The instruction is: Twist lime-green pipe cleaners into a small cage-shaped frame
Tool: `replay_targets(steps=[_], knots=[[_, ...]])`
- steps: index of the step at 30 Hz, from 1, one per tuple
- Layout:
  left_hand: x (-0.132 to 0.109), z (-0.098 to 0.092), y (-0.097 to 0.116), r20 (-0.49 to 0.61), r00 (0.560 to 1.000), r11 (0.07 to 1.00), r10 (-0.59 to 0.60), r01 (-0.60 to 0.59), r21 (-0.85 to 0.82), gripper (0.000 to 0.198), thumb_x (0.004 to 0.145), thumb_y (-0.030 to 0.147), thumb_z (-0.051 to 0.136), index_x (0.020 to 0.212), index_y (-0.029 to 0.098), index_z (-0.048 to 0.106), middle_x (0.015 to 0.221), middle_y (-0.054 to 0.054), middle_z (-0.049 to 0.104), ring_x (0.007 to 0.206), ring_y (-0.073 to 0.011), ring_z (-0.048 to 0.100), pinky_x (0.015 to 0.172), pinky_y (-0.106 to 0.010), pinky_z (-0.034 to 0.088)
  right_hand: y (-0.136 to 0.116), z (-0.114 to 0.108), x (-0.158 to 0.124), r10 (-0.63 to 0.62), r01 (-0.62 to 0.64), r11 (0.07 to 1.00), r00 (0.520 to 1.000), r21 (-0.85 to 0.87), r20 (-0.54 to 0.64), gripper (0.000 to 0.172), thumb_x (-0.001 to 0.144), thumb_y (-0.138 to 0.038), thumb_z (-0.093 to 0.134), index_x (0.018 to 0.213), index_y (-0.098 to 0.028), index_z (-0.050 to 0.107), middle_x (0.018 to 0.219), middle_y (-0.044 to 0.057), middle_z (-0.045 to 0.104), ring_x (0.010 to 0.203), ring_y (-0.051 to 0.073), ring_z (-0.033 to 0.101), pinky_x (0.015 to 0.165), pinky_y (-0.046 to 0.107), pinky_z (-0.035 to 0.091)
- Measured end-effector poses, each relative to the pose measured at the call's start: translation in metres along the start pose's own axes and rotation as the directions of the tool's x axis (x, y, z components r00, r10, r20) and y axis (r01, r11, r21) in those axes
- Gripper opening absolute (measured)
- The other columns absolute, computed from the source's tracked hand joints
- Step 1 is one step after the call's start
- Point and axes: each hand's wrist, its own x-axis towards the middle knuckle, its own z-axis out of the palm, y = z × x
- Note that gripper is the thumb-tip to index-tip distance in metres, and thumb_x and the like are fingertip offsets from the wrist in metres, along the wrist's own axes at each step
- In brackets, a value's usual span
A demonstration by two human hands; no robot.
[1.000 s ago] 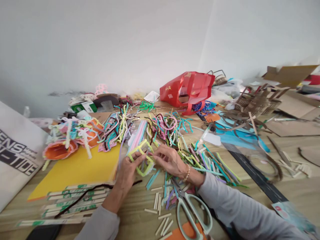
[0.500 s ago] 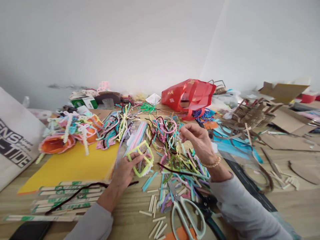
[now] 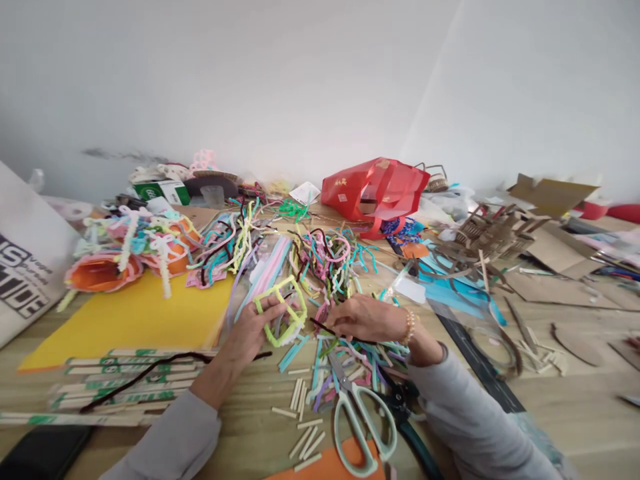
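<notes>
My left hand [image 3: 255, 327] is closed on a small yellow frame [image 3: 295, 293] bent from fuzzy pipe cleaners. To its right my right hand [image 3: 363, 317] reaches down over the pile of coloured pipe cleaners [image 3: 325, 257], its fingers pinched together at a dark brown pipe cleaner [image 3: 321, 325]. Whether the fingers grip it is partly hidden by the hand. White-handled scissors [image 3: 356, 417] lie just below, beside dark pliers [image 3: 417, 440]. Another dark brown pipe cleaner [image 3: 145, 370] passes under my left wrist.
Yellow sheets [image 3: 125, 320] and wrapped sticks [image 3: 100, 383] lie left, near orange flower-like crafts [image 3: 103, 272]. A red bag [image 3: 350, 190] stands behind. Cardboard pieces [image 3: 555, 247] and blue sheets [image 3: 450, 283] are at right. Short sticks [image 3: 300, 393] lie in front.
My right hand has moved down and slightly left, from raised above the pile to the dark brown pipe cleaner. My left hand still holds the yellow frame. The view has shifted slightly.
</notes>
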Motion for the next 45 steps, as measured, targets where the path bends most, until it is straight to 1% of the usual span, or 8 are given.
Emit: replay_targets(steps=[4, 9, 15, 20, 24, 29, 41, 45], knots=[[0.001, -0.002, 0.0, 0.008, 1.0, 1.0, -0.012, 0.012, -0.017, 0.019, 0.062, 0.022, 0.08, 0.068, 0.012, 0.065, 0.066, -0.003, 0.069, 0.059, -0.016, 0.066, 0.055, -0.024, 0.052, 0.014, 0.012, 0.007, 0.116, -0.104, 0.969, 0.992, -0.225, 0.043, 0.02, 0.084, -0.013, 0.048, 0.081, -0.017, 0.068, 0.061, 0.001, 0.064, 0.06, 0.013, 0.056, 0.054, 0.022, 0.032], [0.002, -0.004, 0.002, 0.021, 1.0, 1.0, -0.015, 0.015, -0.023, 0.017, 0.064, 0.021, 0.078, 0.068, 0.012, 0.064, 0.071, -0.005, 0.072, 0.064, -0.0174, 0.067, 0.059, -0.026, 0.053, 0.017, 0.001, -0.002, 0.104, -0.11, 0.987, 0.993, -0.116, -0.051, 0.024, 0.087, -0.014, 0.043, 0.092, -0.016, 0.066, 0.076, 0.003, 0.067, 0.065, 0.012, 0.058, 0.058, 0.021, 0.036], [0.0, 0.0, 0.005, 0.007, 1.0, 0.998, -0.02, 0.02, -0.052, 0.019, 0.061, 0.021, 0.08, 0.069, 0.011, 0.065, 0.071, -0.006, 0.072, 0.058, -0.0146, 0.065, 0.056, -0.023, 0.052, 0.011, -0.024, -0.026, 0.192, -0.205, 0.975, 0.971, -0.081, -0.139, 0.016, 0.084, -0.019, 0.049, 0.078, -0.015, 0.063, 0.059, -0.002, 0.056, 0.052, 0.009, 0.046, 0.051, 0.019, 0.031], [0.0, 0.0, 0.004, 0.011, 1.0, 0.998, -0.015, 0.015, -0.06, 0.021, 0.06, 0.021, 0.081, 0.07, 0.011, 0.065, 0.068, -0.006, 0.071, 0.058, -0.0164, 0.066, 0.055, -0.024, 0.052, 0.029, -0.018, -0.038, 0.457, -0.474, 0.825, 0.88, -0.308, -0.132, 0.011, 0.076, -0.015, 0.055, 0.076, -0.015, 0.066, 0.071, 0.003, 0.066, 0.064, 0.013, 0.057, 0.055, 0.022, 0.03], [0.001, -0.002, 0.003, 0.042, 0.999, 0.999, 0.0, 0.002, -0.052, 0.019, 0.063, 0.021, 0.079, 0.071, 0.01, 0.066, 0.069, -0.006, 0.071, 0.059, -0.0167, 0.066, 0.055, -0.025, 0.053, 0.041, 0.001, -0.04, 0.554, -0.52, 0.725, 0.83, -0.452, -0.067, 0.018, 0.081, -0.026, 0.054, 0.078, -0.016, 0.069, 0.076, 0.008, 0.069, 0.069, 0.018, 0.062, 0.054, 0.024, 0.03], [0.001, -0.004, 0.004, 0.075, 0.997, 0.999, 0.014, -0.012, -0.032, 0.017, 0.068, 0.022, 0.076, 0.075, 0.009, 0.068, 0.074, -0.008, 0.072, 0.059, -0.0167, 0.066, 0.054, -0.026, 0.053, 0.043, 0.013, -0.041, 0.537, -0.495, 0.72, 0.841, -0.485, -0.062, 0.022, 0.085, -0.023, 0.047, 0.079, -0.016, 0.068, 0.076, 0.009, 0.069, 0.07, 0.019, 0.064, 0.055, 0.025, 0.03], [0.0, -0.005, 0.002, 0.058, 0.998, 0.999, -0.013, 0.016, -0.049, 0.02, 0.063, 0.022, 0.079, 0.073, 0.01, 0.067, 0.073, -0.009, 0.073, 0.062, -0.0181, 0.068, 0.057, -0.026, 0.053, 0.007, -0.015, -0.041, 0.396, -0.444, 0.863, 0.891, -0.241, -0.222, 0.02, 0.09, -0.019, 0.039, 0.078, -0.017, 0.055, 0.061, 0.003, 0.062, 0.057, 0.013, 0.058, 0.055, 0.023, 0.032], [0.0, -0.006, 0.003, 0.08, 0.997, 0.999, -0.015, 0.018, -0.037, 0.019, 0.064, 0.022, 0.079, 0.071, 0.01, 0.066, 0.076, -0.009, 0.073, 0.06, -0.0161, 0.067, 0.059, -0.026, 0.053, -0.001, -0.011, -0.032, 0.334, -0.389, 0.854, 0.919, -0.345, -0.211, 0.014, 0.089, -0.023, 0.046, 0.083, -0.019, 0.058, 0.064, 0.002, 0.063, 0.059, 0.015, 0.057, 0.054, 0.024, 0.029]])
